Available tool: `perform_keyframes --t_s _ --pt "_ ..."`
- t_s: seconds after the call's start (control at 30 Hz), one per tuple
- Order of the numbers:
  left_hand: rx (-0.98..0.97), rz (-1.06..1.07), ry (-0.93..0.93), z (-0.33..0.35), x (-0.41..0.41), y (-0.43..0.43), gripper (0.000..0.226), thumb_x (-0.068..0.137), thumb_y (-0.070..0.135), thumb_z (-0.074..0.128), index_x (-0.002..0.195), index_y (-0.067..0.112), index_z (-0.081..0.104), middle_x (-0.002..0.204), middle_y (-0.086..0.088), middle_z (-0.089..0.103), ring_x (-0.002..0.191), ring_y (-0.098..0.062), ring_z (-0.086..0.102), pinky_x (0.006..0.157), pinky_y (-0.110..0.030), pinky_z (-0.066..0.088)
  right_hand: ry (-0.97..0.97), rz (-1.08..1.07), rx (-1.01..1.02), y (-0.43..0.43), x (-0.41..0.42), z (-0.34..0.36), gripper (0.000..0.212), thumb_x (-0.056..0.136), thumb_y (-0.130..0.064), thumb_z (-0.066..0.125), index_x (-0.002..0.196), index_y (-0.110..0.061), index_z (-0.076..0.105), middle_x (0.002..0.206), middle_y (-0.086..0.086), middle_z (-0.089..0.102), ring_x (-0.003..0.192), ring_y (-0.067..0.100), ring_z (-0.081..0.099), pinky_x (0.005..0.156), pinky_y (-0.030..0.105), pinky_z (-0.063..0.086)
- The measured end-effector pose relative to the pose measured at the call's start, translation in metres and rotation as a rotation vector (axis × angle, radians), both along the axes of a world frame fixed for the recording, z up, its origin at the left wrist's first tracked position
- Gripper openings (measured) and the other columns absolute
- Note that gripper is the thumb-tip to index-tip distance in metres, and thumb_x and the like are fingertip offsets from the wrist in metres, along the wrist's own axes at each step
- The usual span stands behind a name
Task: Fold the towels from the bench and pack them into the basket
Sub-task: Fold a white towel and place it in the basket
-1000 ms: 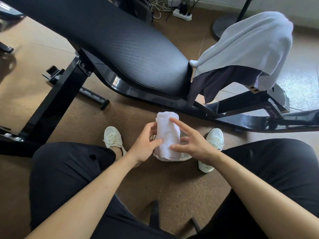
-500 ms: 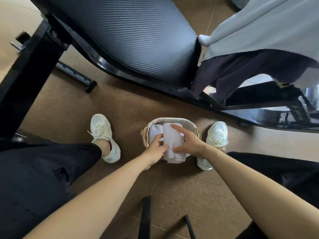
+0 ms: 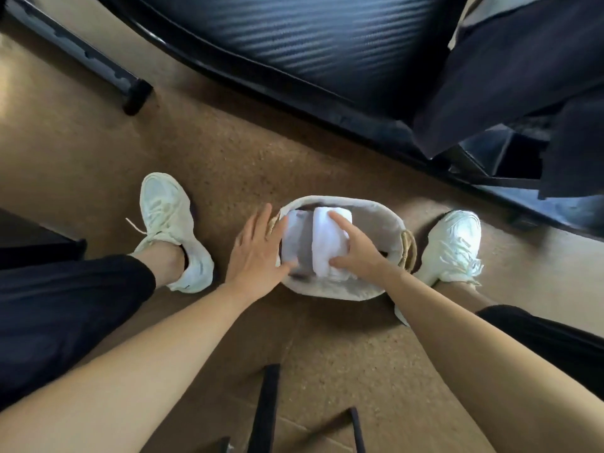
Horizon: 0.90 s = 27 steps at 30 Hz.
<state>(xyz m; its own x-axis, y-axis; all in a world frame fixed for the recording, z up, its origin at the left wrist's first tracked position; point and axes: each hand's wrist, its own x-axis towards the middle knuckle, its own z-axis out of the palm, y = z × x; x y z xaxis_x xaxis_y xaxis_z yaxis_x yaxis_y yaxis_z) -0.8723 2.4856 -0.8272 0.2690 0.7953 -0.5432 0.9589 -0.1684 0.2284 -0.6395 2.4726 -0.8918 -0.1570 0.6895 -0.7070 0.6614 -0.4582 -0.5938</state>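
A pale oval basket (image 3: 376, 220) with a rope handle stands on the floor between my feet. Inside it a folded white towel (image 3: 328, 246) lies lengthwise, with another folded pale towel (image 3: 292, 237) to its left. My right hand (image 3: 356, 253) rests on the white towel's right side, forefinger stretched over its top and thumb against its near end. With straight fingers, my left hand (image 3: 255, 253) lies flat over the basket's left rim, its thumb touching the pale towel. Dark cloth (image 3: 510, 76) hangs from the black padded bench (image 3: 327, 37) at the upper right.
My white shoes (image 3: 170, 223) (image 3: 454, 246) flank the basket on the brown floor. The bench's black frame (image 3: 327, 112) runs diagonally just behind the basket, and a black foot bar (image 3: 98, 70) lies at the upper left. Thin black legs (image 3: 266, 407) stand near the bottom edge.
The view has tilted down and closer. The white towel has gone from being held above the floor into the basket; my left hand has let go and now lies flat on the rim.
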Motion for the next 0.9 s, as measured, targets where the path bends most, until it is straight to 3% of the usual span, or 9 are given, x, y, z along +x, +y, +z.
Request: perform_keyframes --t_s 0.07,0.1,0.2,0.33,0.47,0.53,0.6,0.73,0.9 --pt "-0.124 -0.009 -0.014 -0.005 -0.001 -0.001 0.102 0.090 0.060 0.063 0.162 0.032 -0.003 0.171 -0.002 -0.013 0.158 -0.031 0.001 0.124 -0.049 0.020 -0.120 0.086 0.040 0.001 -0.004 -0.012 0.092 0.092 -0.033 0.070 0.160 -0.040 0.009 0.124 -0.001 0.048 0.107 0.016 0.052 0.082 0.018 0.044" --pt "-0.153 -0.001 -0.040 -0.008 0.000 -0.002 0.104 0.089 0.060 0.064 0.161 0.033 -0.006 0.170 0.000 -0.017 0.158 -0.030 0.000 0.124 -0.048 0.022 -0.141 0.078 0.028 0.001 -0.005 -0.017 0.092 0.091 -0.033 0.070 0.159 -0.043 0.009 0.124 0.002 0.048 0.109 0.020 0.053 0.083 0.016 0.042" --pt "-0.157 0.090 -0.135 -0.020 0.002 -0.008 0.108 0.085 0.056 0.072 0.160 0.036 -0.002 0.168 0.006 -0.016 0.158 -0.026 0.005 0.119 -0.045 0.032 -0.199 0.096 0.033 0.000 -0.003 -0.030 0.104 0.082 -0.033 0.078 0.157 -0.049 0.007 0.139 0.009 0.043 0.120 0.029 0.053 0.092 0.033 0.048" --pt "-0.141 0.109 -0.163 -0.028 0.000 -0.013 0.108 0.083 0.051 0.076 0.160 0.037 0.003 0.167 0.007 -0.015 0.157 -0.024 0.007 0.118 -0.046 0.038 -0.351 0.184 0.088 0.000 -0.011 -0.031 0.104 0.079 -0.051 0.077 0.155 -0.048 0.006 0.137 0.011 0.041 0.119 0.032 0.053 0.092 0.044 0.053" --pt "-0.123 0.110 -0.133 -0.030 -0.002 -0.014 0.103 0.084 0.050 0.076 0.160 0.036 0.009 0.168 0.006 -0.016 0.157 -0.024 0.007 0.116 -0.046 0.041 -0.675 0.441 0.364 0.000 -0.014 -0.023 0.100 0.074 -0.070 0.067 0.155 -0.032 0.022 0.144 0.014 0.035 0.121 0.036 0.044 0.093 0.050 0.046" --pt "-0.113 0.107 -0.113 -0.030 -0.001 -0.015 0.099 0.086 0.048 0.076 0.160 0.035 0.012 0.168 0.006 -0.016 0.158 -0.023 0.007 0.115 -0.045 0.042 -0.648 0.575 0.531 -0.006 -0.008 -0.024 0.096 0.080 -0.064 0.068 0.156 -0.022 0.027 0.152 0.015 0.037 0.130 0.038 0.044 0.102 0.051 0.044" --pt "-0.105 0.110 -0.115 -0.030 -0.001 -0.015 0.096 0.086 0.047 0.076 0.160 0.035 0.015 0.168 0.007 -0.016 0.158 -0.022 0.007 0.114 -0.046 0.044 -0.564 0.709 0.637 -0.019 -0.002 -0.029 0.086 0.088 -0.054 0.064 0.158 -0.023 0.025 0.159 0.019 0.032 0.143 0.042 0.036 0.113 0.053 0.038" --pt "-0.107 0.106 -0.136 -0.029 -0.003 -0.014 0.093 0.086 0.046 0.075 0.159 0.033 0.019 0.167 0.008 -0.016 0.158 -0.023 0.006 0.113 -0.047 0.045 -0.530 0.754 0.534 -0.027 -0.004 -0.035 0.084 0.090 -0.069 0.054 0.159 -0.038 0.017 0.167 0.022 0.011 0.151 0.049 0.018 0.119 0.057 0.030" --pt "-0.114 0.095 -0.129 -0.029 -0.006 -0.012 0.091 0.086 0.046 0.076 0.158 0.032 0.022 0.168 0.008 -0.015 0.158 -0.023 0.005 0.112 -0.046 0.044 -0.618 0.739 0.499 -0.027 -0.006 -0.034 0.088 0.091 -0.069 0.051 0.160 -0.034 0.010 0.167 0.022 0.008 0.146 0.049 0.024 0.114 0.057 0.033"
